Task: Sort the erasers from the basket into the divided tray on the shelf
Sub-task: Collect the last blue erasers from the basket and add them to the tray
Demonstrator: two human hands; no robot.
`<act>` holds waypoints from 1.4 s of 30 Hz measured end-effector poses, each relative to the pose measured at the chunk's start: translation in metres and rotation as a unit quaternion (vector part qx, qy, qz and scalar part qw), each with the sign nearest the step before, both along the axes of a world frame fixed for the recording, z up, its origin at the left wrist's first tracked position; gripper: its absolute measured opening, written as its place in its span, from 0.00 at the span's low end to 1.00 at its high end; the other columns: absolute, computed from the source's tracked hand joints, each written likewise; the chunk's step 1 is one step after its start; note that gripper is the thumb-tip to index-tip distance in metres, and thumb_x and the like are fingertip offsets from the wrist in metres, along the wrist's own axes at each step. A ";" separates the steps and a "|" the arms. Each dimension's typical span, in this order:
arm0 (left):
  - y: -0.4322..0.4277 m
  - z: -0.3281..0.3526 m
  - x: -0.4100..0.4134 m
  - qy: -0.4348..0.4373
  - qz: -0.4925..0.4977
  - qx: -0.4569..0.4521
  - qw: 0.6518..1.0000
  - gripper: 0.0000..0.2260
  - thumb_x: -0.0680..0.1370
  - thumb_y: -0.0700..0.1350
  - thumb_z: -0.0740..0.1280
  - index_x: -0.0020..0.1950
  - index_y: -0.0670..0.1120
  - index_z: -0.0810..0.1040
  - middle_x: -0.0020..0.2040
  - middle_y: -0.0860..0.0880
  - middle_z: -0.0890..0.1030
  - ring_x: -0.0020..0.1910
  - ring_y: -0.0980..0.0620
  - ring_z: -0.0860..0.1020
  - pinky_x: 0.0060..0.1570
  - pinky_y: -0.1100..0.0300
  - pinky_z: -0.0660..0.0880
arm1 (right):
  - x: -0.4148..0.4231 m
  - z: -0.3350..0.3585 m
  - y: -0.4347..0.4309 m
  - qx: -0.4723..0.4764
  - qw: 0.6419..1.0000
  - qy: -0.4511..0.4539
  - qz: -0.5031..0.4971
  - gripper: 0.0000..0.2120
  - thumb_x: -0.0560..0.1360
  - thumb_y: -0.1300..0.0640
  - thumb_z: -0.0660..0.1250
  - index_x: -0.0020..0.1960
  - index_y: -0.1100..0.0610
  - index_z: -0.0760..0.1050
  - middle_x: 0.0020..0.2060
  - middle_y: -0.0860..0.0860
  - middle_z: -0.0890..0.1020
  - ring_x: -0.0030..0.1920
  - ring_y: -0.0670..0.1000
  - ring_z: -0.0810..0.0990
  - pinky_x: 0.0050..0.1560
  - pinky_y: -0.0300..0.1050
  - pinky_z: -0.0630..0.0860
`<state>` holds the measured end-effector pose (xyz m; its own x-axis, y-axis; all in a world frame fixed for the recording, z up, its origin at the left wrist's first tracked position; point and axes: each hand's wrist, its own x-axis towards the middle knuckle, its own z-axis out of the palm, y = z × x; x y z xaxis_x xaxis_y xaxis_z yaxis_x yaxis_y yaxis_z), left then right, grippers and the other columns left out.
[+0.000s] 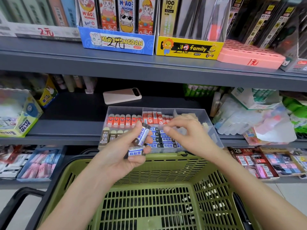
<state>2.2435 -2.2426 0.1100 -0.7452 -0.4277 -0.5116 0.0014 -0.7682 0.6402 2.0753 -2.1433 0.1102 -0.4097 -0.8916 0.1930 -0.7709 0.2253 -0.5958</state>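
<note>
A clear divided tray [214,130] stands on the middle shelf. It holds orange erasers at the back, brown 2B erasers [105,136] at the front left and blue-and-white erasers [167,140] at the front middle. My left hand [129,151] grips two blue-and-white erasers [141,135] in front of the tray, one upright and one lying across the fingers. My right hand [186,135] hovers over the tray's front middle compartment with fingers loosely curled and nothing in them. The green basket [149,196] sits below both hands, and I see no erasers in it.
A pink phone [122,95] lies on the shelf behind the tray. Glue boxes stand at the left, plastic-wrapped packs [249,120] at the right. The upper shelf carries pen display boxes. More eraser boxes fill the lower shelf on both sides of the basket.
</note>
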 end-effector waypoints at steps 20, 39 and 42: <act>-0.002 0.014 -0.001 0.033 0.088 0.046 0.994 0.17 0.70 0.21 0.54 0.54 0.30 0.74 0.56 0.31 0.74 0.58 0.38 0.75 0.54 0.46 0.76 | -0.022 0.003 -0.016 0.049 0.987 -0.121 -0.088 0.04 0.72 0.59 0.71 0.41 0.54 0.77 0.30 0.45 0.78 0.32 0.44 0.76 0.39 0.39 0.72; -0.008 0.010 0.003 0.037 0.058 -0.024 0.997 0.13 0.79 0.34 0.59 0.61 0.41 0.76 0.56 0.37 0.81 0.52 0.39 0.82 0.55 0.44 0.76 | 0.023 0.002 -0.006 -0.091 0.992 0.084 0.025 0.12 0.73 0.47 0.69 0.53 0.51 0.82 0.44 0.46 0.79 0.48 0.48 0.71 0.47 0.35 0.63; -0.002 0.011 -0.001 0.062 0.056 -0.012 0.996 0.15 0.78 0.32 0.59 0.63 0.40 0.75 0.62 0.38 0.76 0.49 0.40 0.83 0.51 0.45 0.79 | 0.046 0.006 -0.003 -0.097 0.989 0.092 0.063 0.14 0.71 0.50 0.71 0.54 0.53 0.81 0.45 0.47 0.78 0.47 0.49 0.71 0.50 0.40 0.67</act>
